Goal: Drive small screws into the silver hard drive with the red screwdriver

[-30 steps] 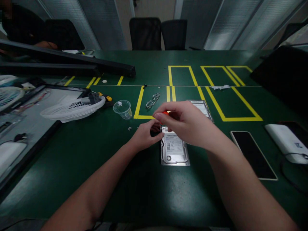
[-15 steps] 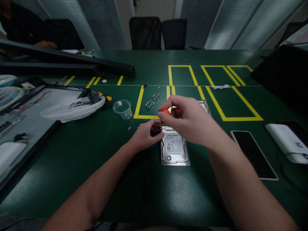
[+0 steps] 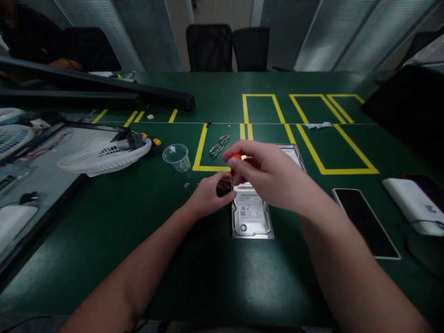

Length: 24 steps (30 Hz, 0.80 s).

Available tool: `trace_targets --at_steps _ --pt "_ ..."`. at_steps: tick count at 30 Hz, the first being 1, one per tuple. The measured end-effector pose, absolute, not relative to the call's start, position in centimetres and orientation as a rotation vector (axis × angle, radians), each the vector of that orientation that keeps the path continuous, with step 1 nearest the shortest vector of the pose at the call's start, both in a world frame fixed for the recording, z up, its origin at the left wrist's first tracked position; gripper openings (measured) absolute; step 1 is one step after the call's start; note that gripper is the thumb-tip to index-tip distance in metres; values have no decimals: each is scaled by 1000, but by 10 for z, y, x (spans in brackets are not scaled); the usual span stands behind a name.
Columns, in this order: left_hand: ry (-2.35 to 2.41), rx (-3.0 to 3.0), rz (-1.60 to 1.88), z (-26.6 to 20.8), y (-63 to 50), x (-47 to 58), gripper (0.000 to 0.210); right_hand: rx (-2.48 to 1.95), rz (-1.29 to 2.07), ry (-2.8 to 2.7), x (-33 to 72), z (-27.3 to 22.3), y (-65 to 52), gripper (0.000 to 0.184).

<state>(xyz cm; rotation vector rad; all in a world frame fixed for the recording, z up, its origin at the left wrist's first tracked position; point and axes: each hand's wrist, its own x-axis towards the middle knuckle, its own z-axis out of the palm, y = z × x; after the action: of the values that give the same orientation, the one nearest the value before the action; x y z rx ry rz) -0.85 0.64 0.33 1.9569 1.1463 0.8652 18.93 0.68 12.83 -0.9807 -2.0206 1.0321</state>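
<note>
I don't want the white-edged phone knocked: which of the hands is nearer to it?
Right. The right hand, over the far end of the front drive, is left of the phone; the left hand is farther left, at that drive's left edge.

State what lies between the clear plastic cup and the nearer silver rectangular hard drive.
The head view shows the left hand there, at the left edge of the drive, and tiny pale pieces nearer the cup.

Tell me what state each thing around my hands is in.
Screwdriver: nearly upright, held in your right hand
Drive: flat, label up, left hand at its edge
Second drive: flat, partly hidden
Cup: upright, open-topped
Phone: face up, screen dark
White block: lying flat
</note>
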Motion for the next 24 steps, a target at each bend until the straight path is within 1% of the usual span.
trace_targets --at_steps 4,9,14,18,20,24 --pt "1125 1926 858 4 6 -8 28 -1000 999 -1996 188 127 7 21" --pt "1160 1920 839 2 7 -9 32 -1065 1024 -1967 189 130 5 12" --pt "1173 1951 855 1 6 -10 27 -1128 978 -1937 190 129 4 8" --pt "1156 1956 866 2 7 -9 24 -1056 974 -2011 190 131 4 7" --pt "1144 1962 876 2 7 -9 23 -992 977 -2056 189 133 4 9" --pt "1140 1976 889 1 7 -9 22 -963 1022 -2103 188 134 6 21"
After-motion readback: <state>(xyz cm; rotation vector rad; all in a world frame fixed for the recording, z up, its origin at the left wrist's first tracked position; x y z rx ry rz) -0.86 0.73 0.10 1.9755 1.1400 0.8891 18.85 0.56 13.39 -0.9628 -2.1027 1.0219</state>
